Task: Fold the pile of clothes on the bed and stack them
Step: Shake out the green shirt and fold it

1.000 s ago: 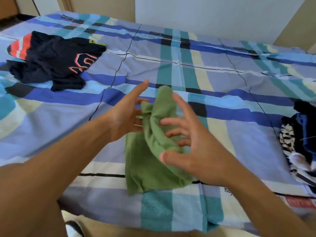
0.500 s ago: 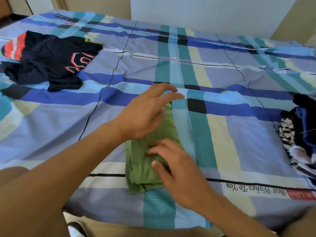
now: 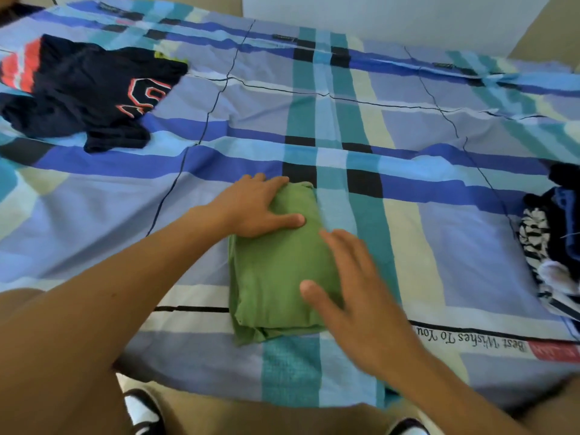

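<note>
A green garment (image 3: pixel 276 271), folded into a narrow rectangle, lies near the front edge of the bed (image 3: pixel 408 189). My left hand (image 3: pixel 254 208) rests flat on its far left corner, thumb stretched across the cloth. My right hand (image 3: pixel 354 290) lies flat along its right side with fingers straight. A dark navy shirt (image 3: pixel 84 95) with red and white lettering lies crumpled at the far left. At the right edge sits a heap of unfolded clothes (image 3: pixel 552 246), dark, blue and black-and-white striped.
The bed is covered by a blue, teal and cream checked sheet with printed lettering (image 3: pixel 470 339) near its front edge. A white wall panel (image 3: pixel 376 14) stands behind the bed. Shoes (image 3: pixel 144 412) show on the floor below the bed's edge.
The green garment went from held up loosely between both hands to folded flat on the bed. Both hands came down onto it and now lie flat, the right one moved to its right side.
</note>
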The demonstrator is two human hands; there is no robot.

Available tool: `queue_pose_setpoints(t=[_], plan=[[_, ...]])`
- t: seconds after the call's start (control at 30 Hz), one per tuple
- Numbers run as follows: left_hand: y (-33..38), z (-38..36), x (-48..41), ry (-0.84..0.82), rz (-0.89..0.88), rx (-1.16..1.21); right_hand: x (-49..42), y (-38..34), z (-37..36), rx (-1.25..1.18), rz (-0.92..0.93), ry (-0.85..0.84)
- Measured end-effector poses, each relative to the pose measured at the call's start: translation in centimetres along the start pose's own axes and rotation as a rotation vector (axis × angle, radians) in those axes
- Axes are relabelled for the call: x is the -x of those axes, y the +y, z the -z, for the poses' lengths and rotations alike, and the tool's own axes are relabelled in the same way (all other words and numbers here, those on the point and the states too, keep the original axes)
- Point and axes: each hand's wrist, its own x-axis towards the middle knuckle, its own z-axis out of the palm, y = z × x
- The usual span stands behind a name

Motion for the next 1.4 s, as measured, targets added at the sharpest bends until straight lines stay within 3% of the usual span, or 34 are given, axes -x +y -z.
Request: queue_pose_setpoints(t=[0.13, 0.27, 0.33, 0.47, 0.53, 0.63, 0.7, 0.8, 0.93, 1.07, 1.2, 1.4], plan=[[-0.2, 2.5, 0.0, -0.095, 0.170, 0.207, -1.0, 1.5, 1.5, -0.316, -0.227, -0.146], [-0.8, 3.0, 0.4, -0.193, 0.322, 0.400, -1.0, 1.4, 1.2, -0.602, -0.283, -0.285], [-1.0, 3.6, 0.8, -0.220, 0.330, 0.616, -1.6, 1.5, 3.4, -0.709, -0.339, -0.223], [-0.2, 4.1, 2.3, -0.378, 0.381, 1.208, -3.5, 4.1, 9.6, -0.972, -0.384, 0.152], [1.0, 2.6, 2.6, -0.410, 0.440, 1.215, -3.8, 5.7, 10.2, -0.945, -0.445, 0.237], [2.9, 0.2, 2.6, -0.264, 0.471, 0.954, -3.8, 7.6, 8.8, -0.802, -0.564, 0.108], [3.5, -0.2, 2.6, -0.192, 0.430, 0.973, -3.7, 8.1, 8.4, -0.748, -0.536, 0.019], [3.4, 0.1, 3.7, -0.227, 0.355, 1.073, -3.3, 8.0, 8.6, -0.621, -0.405, -0.070], [3.7, 0.3, 5.5, -0.207, 0.280, 1.176, -2.5, 7.4, 8.8, -0.576, -0.285, -0.092], [4.7, 0.5, 6.7, -0.110, 0.206, 1.178, -2.2, 6.6, 9.4, -0.492, -0.212, 0.071], [9.4, 2.5, 5.6, 0.048, 0.094, 1.211, -0.1, 5.9, 15.3, -0.541, -0.144, 0.308], [27.1, 9.3, 1.8, 0.085, -0.273, 1.350, 7.5, 6.9, 32.3, -0.491, -0.049, 0.729]])
